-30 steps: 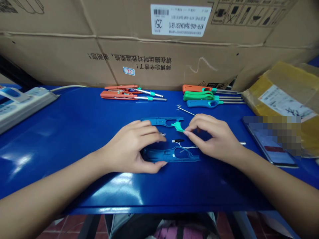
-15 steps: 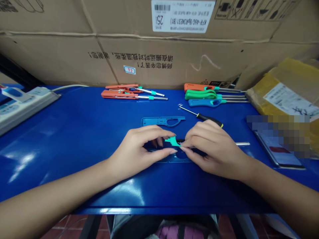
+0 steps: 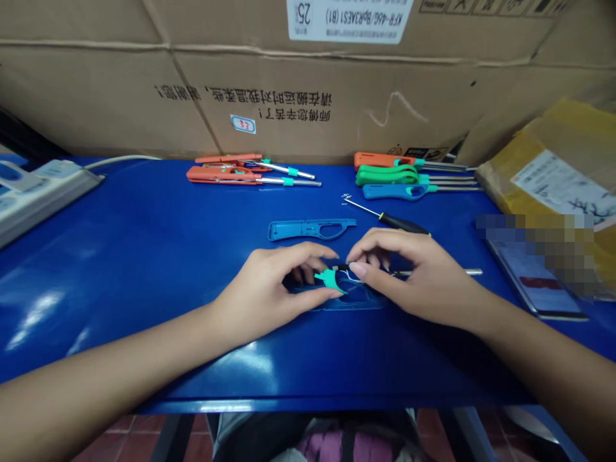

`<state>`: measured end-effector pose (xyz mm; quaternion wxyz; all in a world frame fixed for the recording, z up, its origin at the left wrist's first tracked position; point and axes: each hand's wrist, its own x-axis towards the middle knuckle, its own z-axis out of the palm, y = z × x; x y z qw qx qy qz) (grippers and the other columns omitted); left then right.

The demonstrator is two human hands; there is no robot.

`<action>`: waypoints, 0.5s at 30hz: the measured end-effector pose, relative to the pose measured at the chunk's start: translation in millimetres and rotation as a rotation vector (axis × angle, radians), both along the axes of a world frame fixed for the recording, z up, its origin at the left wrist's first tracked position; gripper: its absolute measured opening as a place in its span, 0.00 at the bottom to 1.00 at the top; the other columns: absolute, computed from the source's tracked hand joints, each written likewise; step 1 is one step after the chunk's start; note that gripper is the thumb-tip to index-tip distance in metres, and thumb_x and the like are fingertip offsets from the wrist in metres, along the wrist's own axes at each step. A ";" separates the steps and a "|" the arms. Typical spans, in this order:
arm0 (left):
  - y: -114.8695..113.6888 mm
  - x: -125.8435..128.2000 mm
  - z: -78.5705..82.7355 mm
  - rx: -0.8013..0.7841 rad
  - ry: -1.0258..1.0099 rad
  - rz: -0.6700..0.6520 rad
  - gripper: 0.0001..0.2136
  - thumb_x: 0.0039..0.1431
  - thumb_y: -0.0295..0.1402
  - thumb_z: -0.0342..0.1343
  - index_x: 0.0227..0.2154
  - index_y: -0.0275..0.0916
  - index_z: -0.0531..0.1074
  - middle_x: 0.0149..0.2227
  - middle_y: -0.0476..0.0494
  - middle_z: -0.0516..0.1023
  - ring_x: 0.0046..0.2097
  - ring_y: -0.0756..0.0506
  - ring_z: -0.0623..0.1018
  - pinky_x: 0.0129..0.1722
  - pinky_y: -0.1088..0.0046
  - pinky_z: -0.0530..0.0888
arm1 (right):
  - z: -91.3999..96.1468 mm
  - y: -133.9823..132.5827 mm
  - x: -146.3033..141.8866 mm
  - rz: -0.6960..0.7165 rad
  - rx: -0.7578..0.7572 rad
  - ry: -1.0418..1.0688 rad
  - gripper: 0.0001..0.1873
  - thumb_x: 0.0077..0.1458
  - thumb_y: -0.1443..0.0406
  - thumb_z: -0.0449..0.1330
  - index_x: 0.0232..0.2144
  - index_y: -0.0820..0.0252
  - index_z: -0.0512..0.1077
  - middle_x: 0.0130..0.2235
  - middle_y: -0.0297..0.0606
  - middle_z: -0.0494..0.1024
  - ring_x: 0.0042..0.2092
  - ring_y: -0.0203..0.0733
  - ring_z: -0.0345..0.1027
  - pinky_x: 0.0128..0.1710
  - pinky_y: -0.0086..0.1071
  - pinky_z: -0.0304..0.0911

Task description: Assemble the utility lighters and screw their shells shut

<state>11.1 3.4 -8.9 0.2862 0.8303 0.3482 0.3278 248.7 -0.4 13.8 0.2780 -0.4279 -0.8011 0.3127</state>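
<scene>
My left hand (image 3: 269,285) is closed, holding a teal trigger (image 3: 329,278) between thumb and fingers. Close by on the right, my right hand (image 3: 416,273) pinches a small black part (image 3: 341,267) with thin white wire (image 3: 353,278) trailing below it. Under both hands lies a blue lighter handle half (image 3: 359,301), partly covered by my fingers. A metal tube (image 3: 474,272) sticks out to the right from behind my right hand. Farther back rests the other blue handle half (image 3: 308,229), its hollow side up.
A screwdriver (image 3: 404,224) lies behind my right hand, small screws (image 3: 345,199) at its tip. Opened orange lighters (image 3: 224,174) and several whole lighters (image 3: 387,174) line the cardboard box (image 3: 269,83). A power strip (image 3: 45,192) is left; a phone (image 3: 539,276) and taped parcel (image 3: 553,154) are right.
My right fingers have shifted from beside the trigger's lower tip up to the black part. The teal trigger has tilted and moved slightly left and down. More white wire shows. The camera view has shifted slightly.
</scene>
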 end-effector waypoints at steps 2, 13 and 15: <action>0.0 2.3 1.8 0.042 0.015 -0.017 0.19 0.58 0.35 0.68 0.51 0.40 0.72 0.41 0.50 0.83 0.40 0.51 0.83 0.44 0.78 0.78 | 0.2 -2.7 -4.7 -0.010 -0.219 0.082 0.09 0.60 0.61 0.63 0.41 0.58 0.74 0.33 0.33 0.76 0.29 0.33 0.65 0.28 0.30 0.63; 26.0 33.6 35.0 0.109 0.039 -0.112 0.18 0.59 0.37 0.66 0.49 0.38 0.69 0.31 0.55 0.80 0.32 0.54 0.80 0.35 0.83 0.74 | 4.6 10.5 19.4 0.072 -0.681 0.524 0.19 0.51 0.62 0.72 0.45 0.57 0.75 0.33 0.31 0.76 0.33 0.32 0.71 0.28 0.24 0.68; 31.9 37.4 38.7 0.113 0.047 -0.147 0.22 0.56 0.39 0.69 0.49 0.38 0.69 0.32 0.54 0.79 0.32 0.53 0.79 0.36 0.82 0.74 | 7.9 13.8 24.3 0.053 -0.693 0.546 0.17 0.51 0.62 0.72 0.43 0.58 0.76 0.32 0.31 0.77 0.30 0.30 0.70 0.27 0.24 0.66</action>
